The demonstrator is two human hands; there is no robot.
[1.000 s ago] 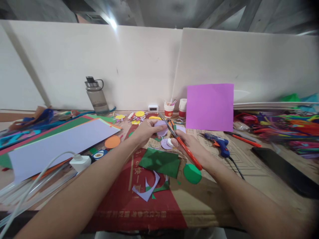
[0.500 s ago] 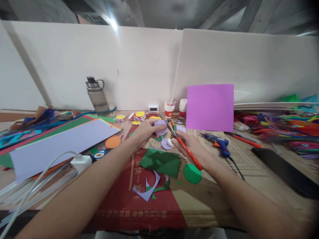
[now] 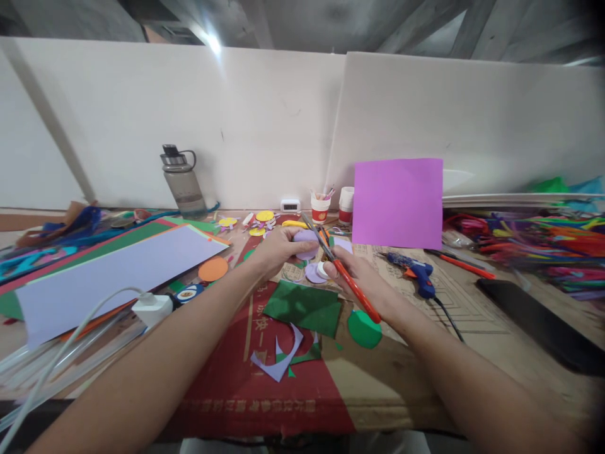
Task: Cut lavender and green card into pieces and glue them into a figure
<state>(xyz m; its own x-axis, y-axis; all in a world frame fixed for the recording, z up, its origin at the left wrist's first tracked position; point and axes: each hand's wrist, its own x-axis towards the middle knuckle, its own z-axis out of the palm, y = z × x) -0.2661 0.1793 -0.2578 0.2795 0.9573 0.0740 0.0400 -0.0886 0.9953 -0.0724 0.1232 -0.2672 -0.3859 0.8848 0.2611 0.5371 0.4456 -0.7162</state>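
My left hand (image 3: 285,248) pinches a pale lilac paper disc (image 3: 305,238) between thumb and fingers. In my right hand (image 3: 353,271) are red-handled scissors (image 3: 352,282), their metal blades pointing up and left beside the disc's right edge. Whether the blades touch the paper I cannot tell. Below the hands lies a second lilac disc with a small white round piece (image 3: 323,270) at its side. Nearer to me are a dark green sheet (image 3: 302,307), a lilac crescent offcut (image 3: 282,356) on green scraps, and a green disc (image 3: 363,328).
At right lie a blue glue gun (image 3: 416,274), a black slab-like object (image 3: 539,325) and colourful pipe cleaners (image 3: 553,252). A purple sheet (image 3: 397,203) leans behind. Paper sheets (image 3: 118,271), a white plug adapter (image 3: 152,309) and a water bottle (image 3: 183,183) are at left.
The lilac disc in my left hand has tilted flatter. My right hand and the scissors have hardly moved; the whole view has shifted very slightly.
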